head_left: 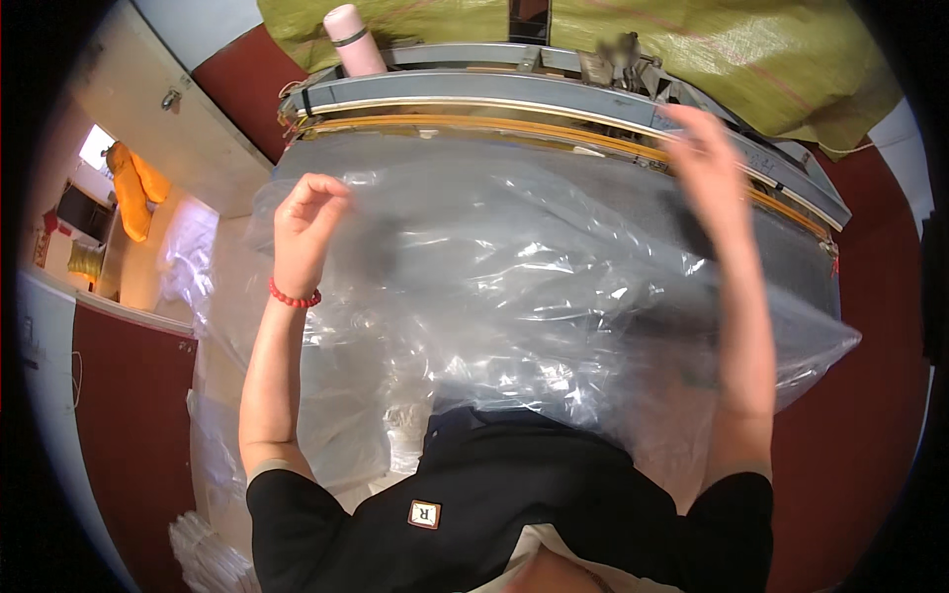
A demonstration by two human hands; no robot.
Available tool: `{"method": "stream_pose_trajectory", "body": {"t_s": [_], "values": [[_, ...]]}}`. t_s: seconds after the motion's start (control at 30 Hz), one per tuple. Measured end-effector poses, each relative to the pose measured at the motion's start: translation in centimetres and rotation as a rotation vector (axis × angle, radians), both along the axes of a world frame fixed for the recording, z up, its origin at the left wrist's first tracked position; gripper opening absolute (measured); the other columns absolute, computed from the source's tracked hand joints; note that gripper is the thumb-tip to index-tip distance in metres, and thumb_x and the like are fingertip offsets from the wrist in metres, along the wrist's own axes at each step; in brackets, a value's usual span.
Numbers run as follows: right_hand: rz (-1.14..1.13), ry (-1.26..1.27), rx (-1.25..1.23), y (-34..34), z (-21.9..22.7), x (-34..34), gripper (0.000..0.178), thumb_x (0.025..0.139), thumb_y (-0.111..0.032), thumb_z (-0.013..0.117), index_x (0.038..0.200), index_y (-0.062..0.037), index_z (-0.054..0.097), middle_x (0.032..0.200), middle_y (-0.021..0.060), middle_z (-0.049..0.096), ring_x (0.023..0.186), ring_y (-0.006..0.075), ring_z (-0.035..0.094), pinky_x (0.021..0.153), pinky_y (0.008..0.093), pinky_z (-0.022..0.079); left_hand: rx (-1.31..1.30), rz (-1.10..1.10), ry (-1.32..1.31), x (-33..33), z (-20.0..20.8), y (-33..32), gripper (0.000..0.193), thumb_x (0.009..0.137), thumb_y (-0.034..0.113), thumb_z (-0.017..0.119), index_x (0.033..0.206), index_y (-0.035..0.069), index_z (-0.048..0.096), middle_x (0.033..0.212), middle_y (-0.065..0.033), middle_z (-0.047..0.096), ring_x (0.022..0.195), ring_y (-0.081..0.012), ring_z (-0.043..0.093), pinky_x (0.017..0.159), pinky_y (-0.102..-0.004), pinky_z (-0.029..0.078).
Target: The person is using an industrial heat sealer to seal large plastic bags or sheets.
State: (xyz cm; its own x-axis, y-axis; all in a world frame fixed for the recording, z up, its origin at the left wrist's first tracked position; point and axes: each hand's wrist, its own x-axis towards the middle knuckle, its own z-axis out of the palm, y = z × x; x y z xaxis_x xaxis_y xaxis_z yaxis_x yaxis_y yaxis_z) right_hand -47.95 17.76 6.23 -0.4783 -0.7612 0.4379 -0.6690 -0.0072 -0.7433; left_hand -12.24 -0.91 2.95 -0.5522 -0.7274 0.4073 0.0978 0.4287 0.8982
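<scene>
A large sheet of clear plastic film (514, 287), wrinkled and shiny, spreads over the grey worktop and hangs down toward my body. My left hand (308, 219), with a red bead bracelet (295, 295) at the wrist, is over the film's left part. Its fingertips are pinched together; whether film lies between them cannot be made out. Up at the right, my right hand (710, 163) is in front of the long metal bar (494, 91) along the worktop's far side. Its fingers are curled and smeared by motion, so their hold does not show.
Orange strips (474, 121) run along the metal bar. Behind it stand a pink bottle (353, 42) and some dark metal parts (623, 64). Green woven sheeting (732, 59) covers the back. An open door (158, 109) is at the left; folded plastic (208, 553) lies low left.
</scene>
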Motion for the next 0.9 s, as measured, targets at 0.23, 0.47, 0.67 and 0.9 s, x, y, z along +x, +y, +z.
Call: {"method": "stream_pose_trajectory", "body": {"t_s": [0.23, 0.47, 0.67, 0.9], "values": [[0.778, -0.286, 0.185, -8.2, -4.5, 13.6, 0.018, 0.084, -0.018, 0.051, 0.079, -0.0024, 0.058, 0.067, -0.0002, 0.053, 0.067, 0.0059, 0.048, 0.06, 0.0218, 0.041, -0.292, 0.041, -0.359, 2.9, 1.9, 2.1, 0.022, 0.075, 0.006, 0.059, 0.096, 0.001, 0.053, 0.079, -0.0024, 0.055, 0.075, -0.0102, 0.053, 0.069, -0.0239, 0.043], [0.417, -0.034, 0.498, 2.5, -6.8, -1.6, 0.011, 0.067, -0.012, 0.063, 0.068, -0.0029, 0.059, 0.063, 0.0003, 0.056, 0.062, 0.0074, 0.05, 0.056, 0.0227, 0.041, -0.044, -0.381, -0.782, 7.9, -9.7, 3.1, 0.012, 0.081, 0.013, 0.056, 0.081, 0.001, 0.055, 0.067, -0.0019, 0.054, 0.063, -0.0084, 0.049, 0.058, -0.0231, 0.041], [-0.726, -0.081, 0.093, 27.1, -8.5, -23.1, 0.02, 0.078, -0.018, 0.06, 0.089, -0.0019, 0.064, 0.082, 0.0009, 0.061, 0.076, 0.0086, 0.053, 0.07, 0.022, 0.042, -0.297, -0.298, -1.072, 10.8, -14.6, -0.7, 0.014, 0.07, 0.003, 0.057, 0.084, 0.002, 0.056, 0.074, -0.0089, 0.059, 0.066, -0.0188, 0.057, 0.062, -0.0293, 0.045], [-1.139, -0.037, -0.14, 42.4, -13.1, -33.0, 0.03, 0.075, -0.028, 0.064, 0.088, -0.0016, 0.064, 0.083, 0.0058, 0.064, 0.075, 0.0138, 0.058, 0.071, 0.0263, 0.045, -0.568, 0.614, -1.237, 25.3, -3.1, -19.1, 0.023, 0.066, 0.002, 0.05, 0.087, 0.003, 0.061, 0.088, -0.0164, 0.061, 0.083, -0.0278, 0.059, 0.072, -0.0332, 0.045]]}}
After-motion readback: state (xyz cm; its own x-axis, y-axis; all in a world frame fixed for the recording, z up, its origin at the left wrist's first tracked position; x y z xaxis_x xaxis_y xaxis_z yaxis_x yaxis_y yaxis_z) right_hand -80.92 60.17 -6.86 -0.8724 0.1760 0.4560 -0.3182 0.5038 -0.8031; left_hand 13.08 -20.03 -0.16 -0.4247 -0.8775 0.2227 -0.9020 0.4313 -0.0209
